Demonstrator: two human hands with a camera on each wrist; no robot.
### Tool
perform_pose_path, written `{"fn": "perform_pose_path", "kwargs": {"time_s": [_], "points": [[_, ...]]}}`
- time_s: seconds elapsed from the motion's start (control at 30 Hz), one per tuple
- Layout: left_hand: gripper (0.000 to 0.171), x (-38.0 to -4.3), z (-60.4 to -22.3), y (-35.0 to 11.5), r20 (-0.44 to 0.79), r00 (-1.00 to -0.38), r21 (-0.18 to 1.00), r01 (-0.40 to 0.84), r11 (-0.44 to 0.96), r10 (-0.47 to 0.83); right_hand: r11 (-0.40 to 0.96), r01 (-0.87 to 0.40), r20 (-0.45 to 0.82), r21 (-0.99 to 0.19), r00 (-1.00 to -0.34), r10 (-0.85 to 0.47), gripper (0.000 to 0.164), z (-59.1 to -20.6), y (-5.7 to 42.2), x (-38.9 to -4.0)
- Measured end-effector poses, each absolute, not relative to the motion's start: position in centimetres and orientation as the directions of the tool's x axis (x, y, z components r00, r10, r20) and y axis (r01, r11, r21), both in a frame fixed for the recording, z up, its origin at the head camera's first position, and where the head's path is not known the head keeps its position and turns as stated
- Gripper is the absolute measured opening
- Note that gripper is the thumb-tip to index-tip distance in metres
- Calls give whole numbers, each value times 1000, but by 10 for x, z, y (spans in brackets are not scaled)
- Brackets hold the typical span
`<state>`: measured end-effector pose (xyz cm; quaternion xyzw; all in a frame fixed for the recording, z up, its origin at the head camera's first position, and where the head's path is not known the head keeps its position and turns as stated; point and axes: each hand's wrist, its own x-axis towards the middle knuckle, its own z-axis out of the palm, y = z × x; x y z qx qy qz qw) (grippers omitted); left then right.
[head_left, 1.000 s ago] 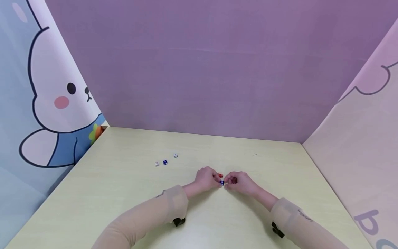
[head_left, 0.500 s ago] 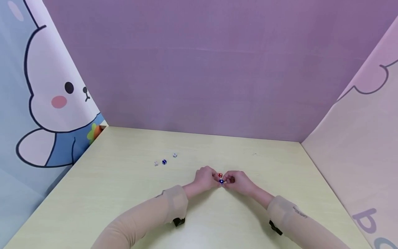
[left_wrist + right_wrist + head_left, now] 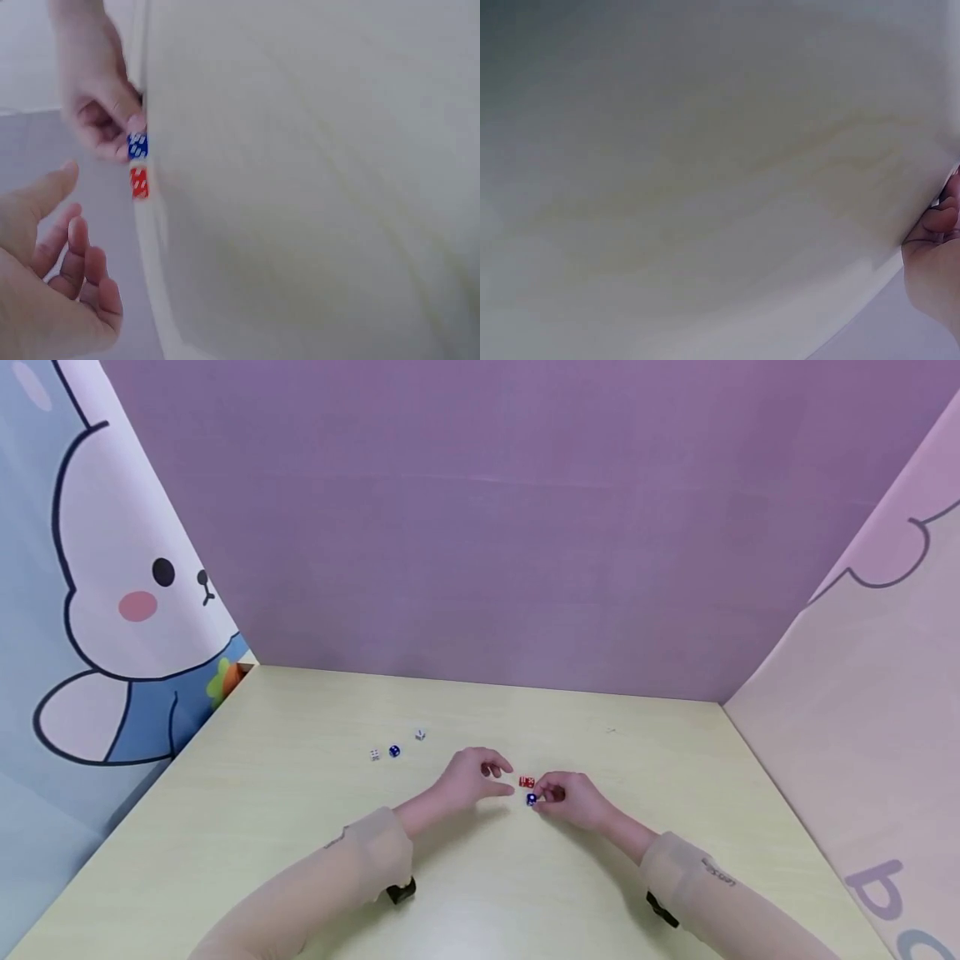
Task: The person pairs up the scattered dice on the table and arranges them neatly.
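My right hand (image 3: 576, 799) pinches a blue die (image 3: 531, 799) between thumb and fingertips, low at the table. Just beyond it sit red dice (image 3: 527, 782), side by side and apart from the fingers. My left hand (image 3: 467, 779) is off to the left of these dice, with thumb and fingers spread and nothing between them. In the left wrist view, my left hand (image 3: 56, 277) shows relaxed fingers, and the blue dice (image 3: 138, 146) appear beside the red dice (image 3: 139, 182). Only part of my right hand (image 3: 934, 262) shows at the edge of the right wrist view.
Farther left on the pale table (image 3: 300, 827) lie a white die (image 3: 375, 755), another blue die (image 3: 394, 751) and a second white die (image 3: 420, 735). A small mark or scrap (image 3: 611, 730) lies at the back right. A purple wall (image 3: 480, 527) stands behind the table.
My left hand has let go of the blue die and drawn back to the left, its fingers spreading. My right hand has closed in and stays at the blue die.
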<state>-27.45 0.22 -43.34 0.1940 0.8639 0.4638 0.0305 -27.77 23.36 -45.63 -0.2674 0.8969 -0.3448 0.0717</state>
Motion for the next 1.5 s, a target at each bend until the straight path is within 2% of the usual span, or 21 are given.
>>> {"fn": "perform_pose_path", "kwargs": {"time_s": [0.27, 0.47, 0.67, 0.93, 1.17, 1.5], "points": [[36, -282, -424, -48, 214, -896, 793, 391, 466, 388, 629, -393, 19, -670, -857, -515, 12, -453, 232, -274], [45, -293, -423, -92, 240, -893, 734, 424, 530, 382, 632, -392, 18, -668, -858, -513, 11, -454, 232, -274], [42, -309, -428, -132, 269, -869, 657, 481, 581, 414, 636, -396, 13, -662, -855, -519, 11, -453, 232, -273], [37, -320, -436, -167, 109, -916, 606, 370, 704, 387, 642, -381, -1, -665, -859, -512, 11, -453, 231, -274], [32, -324, -439, -174, 91, -918, 513, 375, 772, 386, 647, -373, -13, -665, -861, -509, 12, -451, 231, -273], [21, -330, -439, -178, 47, -930, 524, 334, 783, 365, 647, -376, -14, -663, -859, -512, 11, -451, 231, -273]]}}
